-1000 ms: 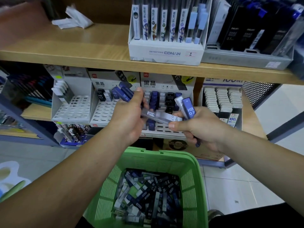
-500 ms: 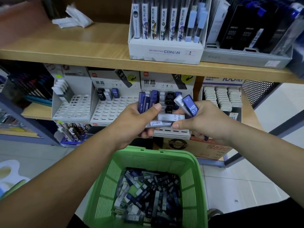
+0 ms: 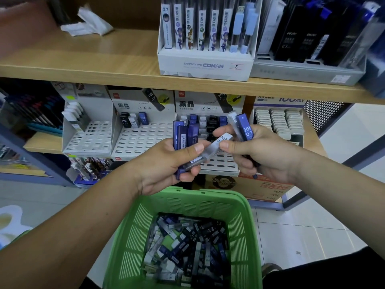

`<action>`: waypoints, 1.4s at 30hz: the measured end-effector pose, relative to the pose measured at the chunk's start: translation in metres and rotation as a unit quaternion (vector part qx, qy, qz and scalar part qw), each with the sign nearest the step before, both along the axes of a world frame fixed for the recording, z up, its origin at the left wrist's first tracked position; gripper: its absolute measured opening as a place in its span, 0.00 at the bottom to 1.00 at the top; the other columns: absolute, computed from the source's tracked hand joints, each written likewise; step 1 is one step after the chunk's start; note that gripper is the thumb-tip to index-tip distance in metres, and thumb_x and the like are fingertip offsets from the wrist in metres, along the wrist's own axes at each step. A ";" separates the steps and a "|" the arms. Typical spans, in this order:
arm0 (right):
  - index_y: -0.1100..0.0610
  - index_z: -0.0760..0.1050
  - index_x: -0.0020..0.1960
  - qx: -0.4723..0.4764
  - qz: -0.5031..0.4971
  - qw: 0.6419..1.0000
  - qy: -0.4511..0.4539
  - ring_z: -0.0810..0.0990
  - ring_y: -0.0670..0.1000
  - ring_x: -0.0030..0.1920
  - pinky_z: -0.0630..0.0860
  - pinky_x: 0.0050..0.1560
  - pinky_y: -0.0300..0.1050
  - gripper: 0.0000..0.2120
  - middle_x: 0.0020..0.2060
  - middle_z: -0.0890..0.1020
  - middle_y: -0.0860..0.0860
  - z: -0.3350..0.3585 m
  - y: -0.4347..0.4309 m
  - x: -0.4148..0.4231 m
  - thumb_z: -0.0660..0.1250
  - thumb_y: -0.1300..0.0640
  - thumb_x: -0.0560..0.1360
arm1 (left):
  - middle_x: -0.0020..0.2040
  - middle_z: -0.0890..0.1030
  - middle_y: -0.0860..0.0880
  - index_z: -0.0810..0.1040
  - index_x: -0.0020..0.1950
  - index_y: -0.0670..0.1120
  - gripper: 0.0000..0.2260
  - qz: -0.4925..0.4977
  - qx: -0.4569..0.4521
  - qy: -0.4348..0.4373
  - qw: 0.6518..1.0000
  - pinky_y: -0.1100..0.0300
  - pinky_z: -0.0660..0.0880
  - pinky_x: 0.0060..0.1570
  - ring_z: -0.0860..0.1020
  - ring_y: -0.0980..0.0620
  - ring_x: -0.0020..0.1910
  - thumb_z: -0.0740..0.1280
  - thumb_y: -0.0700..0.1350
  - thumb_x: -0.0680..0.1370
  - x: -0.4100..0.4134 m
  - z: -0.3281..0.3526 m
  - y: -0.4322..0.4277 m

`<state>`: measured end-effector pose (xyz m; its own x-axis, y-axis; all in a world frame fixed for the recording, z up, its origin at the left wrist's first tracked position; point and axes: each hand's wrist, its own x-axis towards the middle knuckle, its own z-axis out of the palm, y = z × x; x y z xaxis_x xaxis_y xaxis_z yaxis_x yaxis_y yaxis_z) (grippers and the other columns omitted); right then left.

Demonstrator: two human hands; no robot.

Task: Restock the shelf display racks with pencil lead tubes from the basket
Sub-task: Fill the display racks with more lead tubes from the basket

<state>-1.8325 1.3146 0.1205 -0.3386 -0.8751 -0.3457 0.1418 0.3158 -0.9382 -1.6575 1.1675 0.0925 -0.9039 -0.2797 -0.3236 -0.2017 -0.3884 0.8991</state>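
Shelf box (image 3: 206, 66): "DETECTIVE CONAN"; left hand (image 3: 164, 165) grips blue tubes (image 3: 183, 134), right hand (image 3: 268, 155) "HB 0.7" tube (image 3: 245, 128).

I see the green slatted plastic basket (image 3: 239, 207) holding a loose heap of blue, black and clear pencil lead tubes (image 3: 187, 247). A few upright blue tubes (image 3: 183, 134) sit in my left hand (image 3: 166, 165) and a blue HB 0.7 tube (image 3: 245, 127) in my right hand (image 3: 264, 155), with a clear tube (image 3: 216, 146) slanting between both. The white slotted display rack (image 3: 143, 140) behind has three tubes in its top row.

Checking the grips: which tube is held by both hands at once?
The clear tube, slanting between the left hand and right hand, pinched by both. The blue tubes stand roughly upright, each in one hand only.
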 end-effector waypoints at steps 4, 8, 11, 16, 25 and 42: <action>0.57 0.78 0.61 0.002 -0.120 0.991 -0.055 0.68 0.50 0.25 0.62 0.25 0.41 0.09 0.35 0.78 0.53 -0.007 -0.006 0.001 0.68 0.60 0.82 | 0.41 0.79 0.43 0.81 0.66 0.40 0.18 0.006 -0.009 -0.004 1.000 0.61 0.70 0.30 0.77 0.51 0.36 0.72 0.43 0.77 -0.002 -0.004 0.000; 0.58 0.74 0.62 -0.002 -0.192 0.981 -0.024 0.75 0.53 0.28 0.60 0.24 0.41 0.08 0.46 0.87 0.57 -0.009 -0.010 -0.009 0.64 0.60 0.83 | 0.38 0.83 0.49 0.82 0.63 0.42 0.10 0.035 -0.090 -0.038 0.995 0.60 0.69 0.32 0.80 0.50 0.39 0.69 0.40 0.82 -0.002 -0.007 0.002; 0.60 0.76 0.63 0.001 -0.232 0.972 -0.028 0.77 0.52 0.29 0.59 0.24 0.41 0.10 0.38 0.86 0.58 -0.009 -0.011 -0.011 0.64 0.61 0.82 | 0.42 0.84 0.46 0.83 0.61 0.43 0.09 0.063 -0.101 -0.051 0.992 0.59 0.70 0.34 0.79 0.46 0.44 0.68 0.43 0.82 -0.001 -0.009 0.000; 0.61 0.79 0.59 0.026 -0.230 0.971 -0.052 0.76 0.49 0.28 0.61 0.21 0.41 0.09 0.36 0.80 0.57 -0.014 -0.016 0.000 0.69 0.59 0.81 | 0.45 0.85 0.43 0.81 0.61 0.41 0.09 0.097 -0.012 -0.046 0.994 0.61 0.70 0.32 0.81 0.51 0.38 0.68 0.42 0.82 -0.005 -0.010 0.010; 0.59 0.79 0.60 0.046 -0.165 0.983 -0.068 0.83 0.53 0.33 0.61 0.20 0.39 0.10 0.28 0.81 0.53 -0.010 -0.017 0.008 0.64 0.67 0.82 | 0.44 0.85 0.44 0.80 0.66 0.39 0.15 0.110 0.034 -0.047 0.992 0.61 0.72 0.30 0.81 0.51 0.36 0.68 0.45 0.82 -0.010 -0.015 0.018; 0.58 0.78 0.53 0.069 -0.002 0.990 0.122 0.77 0.51 0.25 0.64 0.21 0.39 0.10 0.38 0.83 0.54 -0.011 -0.008 0.008 0.70 0.50 0.81 | 0.40 0.82 0.42 0.82 0.56 0.41 0.19 0.174 0.102 0.034 0.979 0.62 0.70 0.31 0.74 0.53 0.31 0.62 0.56 0.83 -0.008 -0.002 0.005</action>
<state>-1.8248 1.3071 0.1092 -0.4300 -0.8239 -0.3692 -0.0831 0.4433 -0.8925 -1.6656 1.1720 0.0909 -0.7865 -0.5108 -0.3471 0.0326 -0.5956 0.8026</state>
